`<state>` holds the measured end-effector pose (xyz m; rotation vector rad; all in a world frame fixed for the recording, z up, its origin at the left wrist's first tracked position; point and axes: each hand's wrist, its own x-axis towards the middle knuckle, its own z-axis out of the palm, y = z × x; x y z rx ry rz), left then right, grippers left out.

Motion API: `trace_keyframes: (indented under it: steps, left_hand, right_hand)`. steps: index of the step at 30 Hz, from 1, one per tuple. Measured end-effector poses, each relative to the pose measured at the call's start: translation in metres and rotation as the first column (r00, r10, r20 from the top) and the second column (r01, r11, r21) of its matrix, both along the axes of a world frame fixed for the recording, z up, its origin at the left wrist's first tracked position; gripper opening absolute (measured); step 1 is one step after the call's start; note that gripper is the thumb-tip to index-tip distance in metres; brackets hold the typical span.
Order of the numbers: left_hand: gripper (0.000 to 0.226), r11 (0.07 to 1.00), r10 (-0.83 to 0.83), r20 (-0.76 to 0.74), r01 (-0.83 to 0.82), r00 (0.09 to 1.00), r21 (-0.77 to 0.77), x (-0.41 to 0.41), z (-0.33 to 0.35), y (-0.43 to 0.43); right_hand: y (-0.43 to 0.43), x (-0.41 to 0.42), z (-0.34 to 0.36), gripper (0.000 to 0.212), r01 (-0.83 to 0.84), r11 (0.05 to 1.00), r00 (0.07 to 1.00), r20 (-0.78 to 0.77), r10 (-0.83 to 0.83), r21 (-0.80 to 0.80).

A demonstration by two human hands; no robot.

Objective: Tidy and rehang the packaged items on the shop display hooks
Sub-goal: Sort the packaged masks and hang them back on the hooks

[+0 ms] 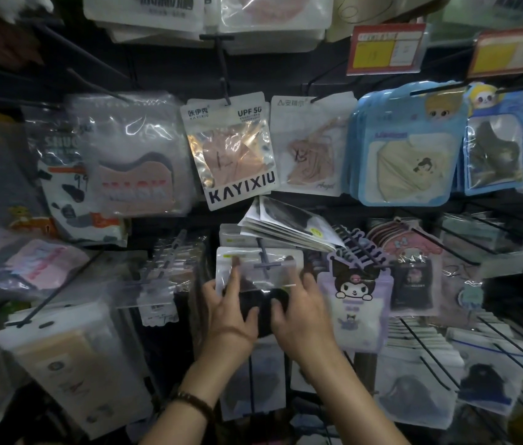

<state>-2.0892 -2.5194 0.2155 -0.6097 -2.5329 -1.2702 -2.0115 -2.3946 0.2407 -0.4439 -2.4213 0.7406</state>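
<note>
A clear packet with a black mask inside (258, 277) sits in the middle of the display, held at its lower half by both hands. My left hand (229, 311) grips its left side, one finger stretched up the front. My right hand (301, 311) grips its right side. The packet's top hole is at the T-shaped tip of a black display hook (264, 256); whether it is threaded on, I cannot tell. Behind it a stack of similar packets (289, 224) rests on the same hook, fanned and tilted to the right.
Packets hang all around: a KAYIXIU packet (232, 149) above, blue cartoon mask packets (404, 146) upper right, a purple cartoon packet (354, 303) right of my hands, clear packets (170, 274) to the left. Bare black hooks (430, 348) jut out at lower right.
</note>
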Motion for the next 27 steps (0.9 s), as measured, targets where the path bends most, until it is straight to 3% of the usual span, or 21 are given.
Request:
trace_keyframes:
  steps: [4, 8, 14, 17, 20, 22, 24, 27]
  left_hand:
    - [0.104, 0.998, -0.036, 0.124, 0.043, 0.992, -0.055, -0.024, 0.010, 0.009]
    - [0.095, 0.989, -0.057, 0.176, 0.080, 0.983, -0.127, -0.038, 0.017, 0.010]
    - [0.085, 0.973, -0.028, 0.190, 0.070, 0.981, -0.221, -0.028, 0.042, -0.004]
    - [0.055, 0.986, -0.010, 0.105, 0.027, 0.994, -0.163, -0.016, 0.069, -0.015]
    - [0.026, 0.999, -0.011, 0.068, 0.013, 0.998, -0.033, 0.004, 0.098, -0.023]
    - [0.027, 0.998, -0.024, 0.046, 0.021, 0.999, 0.067, 0.019, 0.121, -0.027]
    - [0.031, 0.994, -0.008, -0.090, 0.017, 0.996, 0.104, 0.024, 0.140, -0.029]
    - [0.031, 0.997, -0.035, -0.241, 0.050, 0.970, 0.057, 0.011, 0.157, -0.026]
  right_hand:
    - [0.001, -0.012, 0.023, 0.072, 0.034, 0.999, 0.974, 0.224, -0.032, -0.006]
    - [0.004, -0.017, 0.036, 0.062, 0.035, 0.998, 0.949, 0.316, -0.016, -0.052]
    - [0.008, 0.017, 0.065, 0.032, -0.002, 0.998, 0.913, 0.407, 0.029, -0.068]
    - [0.018, 0.049, 0.092, 0.022, -0.074, 0.996, 0.941, 0.326, 0.086, -0.051]
    - [0.027, 0.069, 0.127, 0.018, -0.137, 0.974, 0.972, 0.163, 0.167, -0.182]
    - [0.037, 0.065, 0.146, 0.011, -0.100, 0.994, 0.995, 0.009, 0.100, -0.042]
    - [0.050, 0.051, 0.156, 0.015, -0.062, 0.993, 0.992, -0.100, 0.072, 0.098]
    - [0.069, 0.020, 0.158, 0.045, -0.117, 0.965, 0.993, 0.027, 0.114, 0.234]
